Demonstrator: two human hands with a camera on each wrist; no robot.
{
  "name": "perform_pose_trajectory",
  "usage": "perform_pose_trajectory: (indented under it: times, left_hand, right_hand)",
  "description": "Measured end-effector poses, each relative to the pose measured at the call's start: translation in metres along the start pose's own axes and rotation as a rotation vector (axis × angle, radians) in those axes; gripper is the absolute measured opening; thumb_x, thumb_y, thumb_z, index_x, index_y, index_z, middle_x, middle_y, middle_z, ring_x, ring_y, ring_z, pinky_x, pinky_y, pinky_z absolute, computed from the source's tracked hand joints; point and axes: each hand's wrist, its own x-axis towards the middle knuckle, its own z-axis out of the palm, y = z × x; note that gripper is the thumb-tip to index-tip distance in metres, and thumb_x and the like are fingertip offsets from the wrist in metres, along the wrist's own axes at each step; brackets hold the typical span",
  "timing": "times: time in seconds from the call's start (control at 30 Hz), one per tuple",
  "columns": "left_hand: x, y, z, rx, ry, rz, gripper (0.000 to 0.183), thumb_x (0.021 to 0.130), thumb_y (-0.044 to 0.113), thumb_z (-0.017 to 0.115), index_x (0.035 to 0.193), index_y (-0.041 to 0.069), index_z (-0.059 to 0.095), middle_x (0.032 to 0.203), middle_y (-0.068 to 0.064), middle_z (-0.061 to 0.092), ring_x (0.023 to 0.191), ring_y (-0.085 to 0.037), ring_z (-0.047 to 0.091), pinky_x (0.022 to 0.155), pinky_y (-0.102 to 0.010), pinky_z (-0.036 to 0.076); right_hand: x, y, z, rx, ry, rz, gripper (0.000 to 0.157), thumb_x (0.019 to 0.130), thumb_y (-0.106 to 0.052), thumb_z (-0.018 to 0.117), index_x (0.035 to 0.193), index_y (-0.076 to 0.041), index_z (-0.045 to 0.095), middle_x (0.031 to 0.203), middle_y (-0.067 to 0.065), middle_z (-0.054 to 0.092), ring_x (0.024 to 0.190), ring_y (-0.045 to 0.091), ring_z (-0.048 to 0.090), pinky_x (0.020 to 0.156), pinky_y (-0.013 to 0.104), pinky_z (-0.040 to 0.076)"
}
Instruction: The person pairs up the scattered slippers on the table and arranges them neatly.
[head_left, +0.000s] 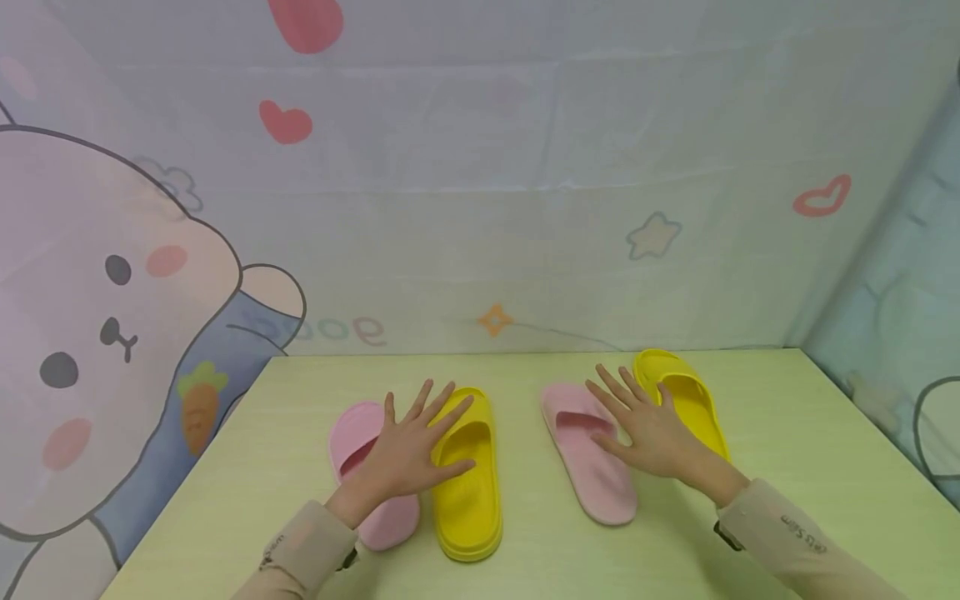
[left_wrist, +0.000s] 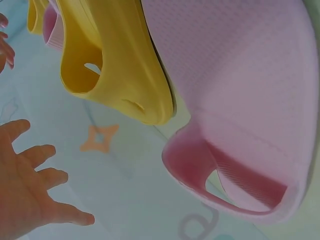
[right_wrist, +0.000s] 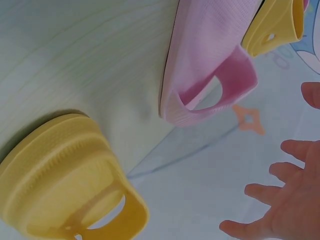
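Two pink and two yellow slide slippers lie on the pale table, the colours alternating. My left hand (head_left: pixel 408 454) has its fingers spread above the left pink slipper (head_left: pixel 390 525) and the yellow slipper (head_left: pixel 468 508) beside it. Fingers splayed, my right hand (head_left: pixel 652 433) hovers over the gap between the other pink slipper (head_left: pixel 596 479) and the far right yellow slipper (head_left: pixel 693 408). In the left wrist view, the left hand (left_wrist: pixel 30 185) stands apart from the slippers. The right wrist view likewise shows the right hand (right_wrist: pixel 287 190) holding nothing.
The pale table (head_left: pixel 787 500) ends at a hanging cloth backdrop (head_left: pixel 480 233) printed with hearts, stars and a large cartoon animal. Another cloth (head_left: pixel 900 333) hangs along the right side. Both sleeves (head_left: pixel 787 533) reach in from the front edge.
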Motion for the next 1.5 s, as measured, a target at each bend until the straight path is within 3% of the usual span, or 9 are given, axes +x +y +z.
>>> perform_pose_trajectory:
  times: [0.3, 0.63, 0.97, 1.27, 1.5]
  left_hand:
    - [-0.001, -0.008, -0.001, -0.038, -0.016, -0.002, 0.071, 0.080, 0.058, 0.051, 0.140, 0.028, 0.028, 0.147, -0.003, 0.025, 0.137, -0.030, 0.017, 0.097, -0.070, 0.011]
    - [0.001, -0.019, -0.001, -0.088, 0.007, 0.048, 0.063, 0.082, 0.049, 0.055, 0.135, 0.018, 0.039, 0.140, -0.011, 0.038, 0.131, -0.035, 0.030, 0.096, -0.068, 0.018]
    - [0.010, -0.025, 0.000, -0.116, -0.071, 0.046, 0.056, 0.087, 0.042, 0.051, 0.136, 0.019, 0.037, 0.138, -0.011, 0.041, 0.130, -0.032, 0.033, 0.100, -0.063, 0.022]
    - [0.020, -0.026, 0.001, -0.137, -0.075, 0.069, 0.053, 0.089, 0.040, 0.050, 0.135, 0.018, 0.039, 0.136, -0.012, 0.044, 0.127, -0.035, 0.037, 0.099, -0.063, 0.023]
    - [0.026, -0.025, 0.003, -0.143, -0.072, 0.094, 0.049, 0.090, 0.037, 0.049, 0.134, 0.016, 0.041, 0.133, -0.013, 0.047, 0.124, -0.035, 0.041, 0.098, -0.062, 0.026]
  right_hand:
    - [0.001, 0.004, 0.001, 0.002, 0.015, -0.030, 0.067, 0.084, -0.040, 0.056, 0.140, -0.016, 0.030, 0.148, 0.009, 0.022, 0.133, 0.037, 0.024, 0.090, 0.073, 0.021]
    - [0.005, 0.014, 0.000, -0.024, 0.008, -0.036, 0.061, 0.084, -0.036, 0.057, 0.137, -0.013, 0.036, 0.141, 0.012, 0.036, 0.126, 0.034, 0.037, 0.091, 0.067, 0.028]
    - [0.004, 0.030, 0.001, 0.008, -0.018, -0.003, 0.055, 0.086, -0.034, 0.055, 0.134, -0.013, 0.039, 0.132, 0.012, 0.047, 0.122, 0.036, 0.039, 0.091, 0.067, 0.026]
    - [0.006, 0.045, -0.002, 0.016, -0.023, 0.048, 0.048, 0.089, -0.032, 0.051, 0.131, -0.012, 0.042, 0.117, 0.012, 0.059, 0.121, 0.039, 0.038, 0.089, 0.065, 0.025]
    - [0.007, 0.059, 0.000, 0.006, 0.010, 0.057, 0.042, 0.089, -0.028, 0.052, 0.127, -0.010, 0.046, 0.122, 0.013, 0.056, 0.120, 0.038, 0.038, 0.087, 0.065, 0.025]
